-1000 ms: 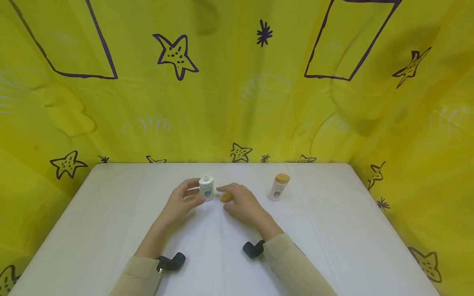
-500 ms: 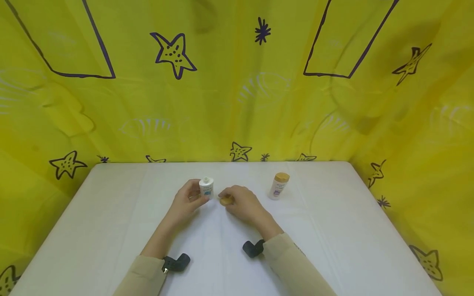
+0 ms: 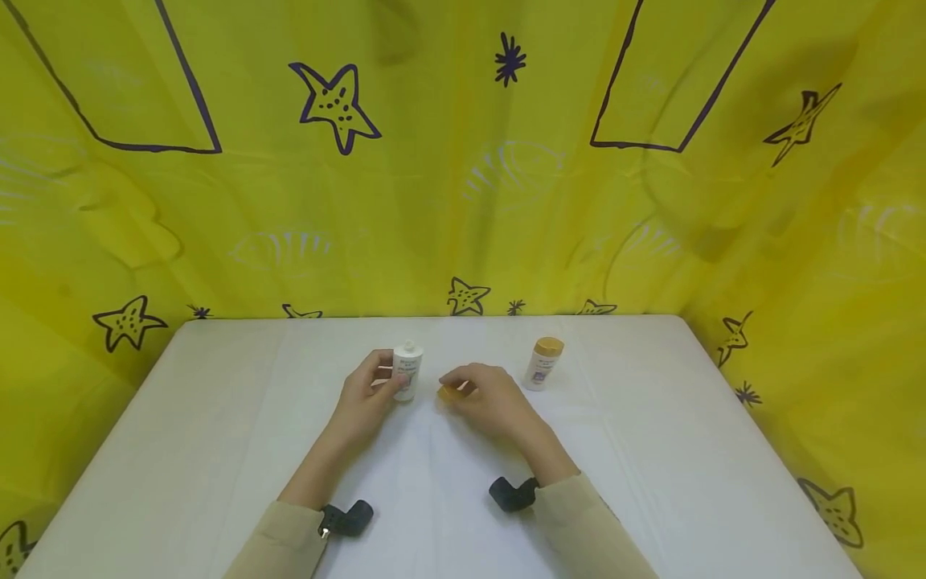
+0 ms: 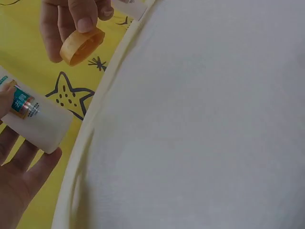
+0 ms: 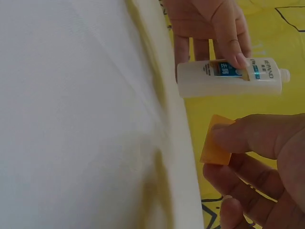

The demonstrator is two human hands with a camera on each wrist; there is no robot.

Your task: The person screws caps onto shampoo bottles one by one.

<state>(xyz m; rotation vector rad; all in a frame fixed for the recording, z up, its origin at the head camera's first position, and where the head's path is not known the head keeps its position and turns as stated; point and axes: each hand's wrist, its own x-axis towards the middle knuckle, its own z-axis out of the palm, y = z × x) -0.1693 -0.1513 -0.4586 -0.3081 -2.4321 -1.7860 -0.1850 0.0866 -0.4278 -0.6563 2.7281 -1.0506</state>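
My left hand (image 3: 365, 396) holds a small white shampoo-type bottle (image 3: 408, 362), thumb across its front and fingers behind it. The bottle (image 5: 190, 86) has no cap on, so its narrow neck shows in the right wrist view; it looks raised off the tabletop. Just to its right, my right hand (image 3: 492, 398) pinches an orange cap (image 3: 446, 394) between thumb and fingers. In the left wrist view the hollow underside of the cap (image 4: 86, 47) is visible. A gap separates cap and bottle. Farther right stands a second white bottle (image 3: 538, 374) with its orange cap on.
A white-covered table (image 3: 651, 450) lies under both hands, its far edge meeting a yellow curtain (image 3: 405, 225) with drawn stars. Black camera mounts (image 3: 347, 519) sit on both wrists.
My right fingers have closed on the orange cap and moved it slightly right. The uncapped bottle has shifted a little toward me and to the right, with my left thumb now across its front.
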